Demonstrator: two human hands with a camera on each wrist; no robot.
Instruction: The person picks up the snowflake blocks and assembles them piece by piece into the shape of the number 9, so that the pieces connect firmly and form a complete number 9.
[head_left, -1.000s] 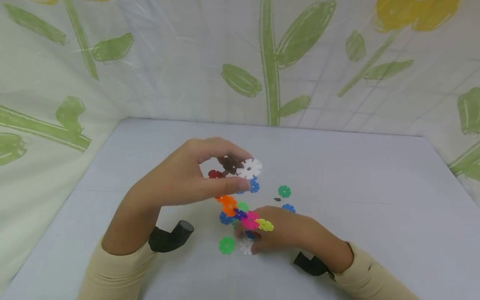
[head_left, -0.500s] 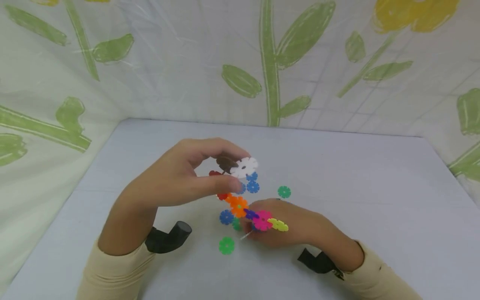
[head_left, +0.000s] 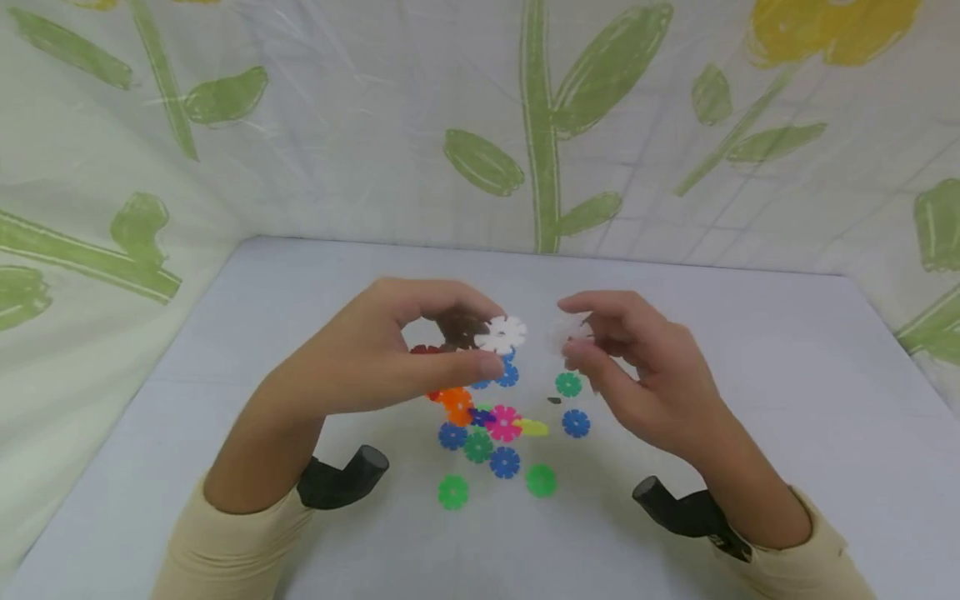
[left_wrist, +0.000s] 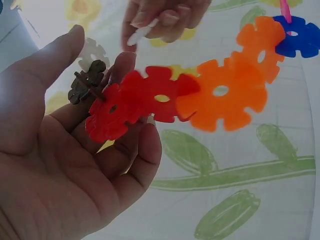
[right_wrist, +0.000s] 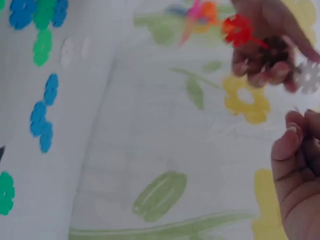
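- The flowered backdrop [head_left: 337,158] stands behind the chain of notched discs [head_left: 458,406], and the pale bench [head_left: 750,350] spreads beneath it.
- The left hand [head_left: 375,350] is at the chain's upper end, arched, thumb and forefinger bent close together around the chain near its brown disc [left_wrist: 89,82] and white end disc [head_left: 503,334]. Which surfaces the pads press cannot be told. A loose grip there would probably let the chain twist under a push.
- The right hand [head_left: 666,375] is just right of the chain's upper end, apart from the left hand, its thumb and fingertips nearly meeting on a pale disc [head_left: 567,333]. With so little of it gripped, the disc could slip or tilt if pressed off-line.
- The chain hangs off the bench, running through red, orange, dark blue and pink down to its yellow end disc [head_left: 533,427]. Its notched joints may work loose if that free end swings or snags.
- Loose single pieces lie around the chain: a blue disc [head_left: 576,422] to its right, and a light green disc [head_left: 453,492] on the person's side of it.
- A small dark scrap [head_left: 554,400] lies right of the chain, too small to identify.
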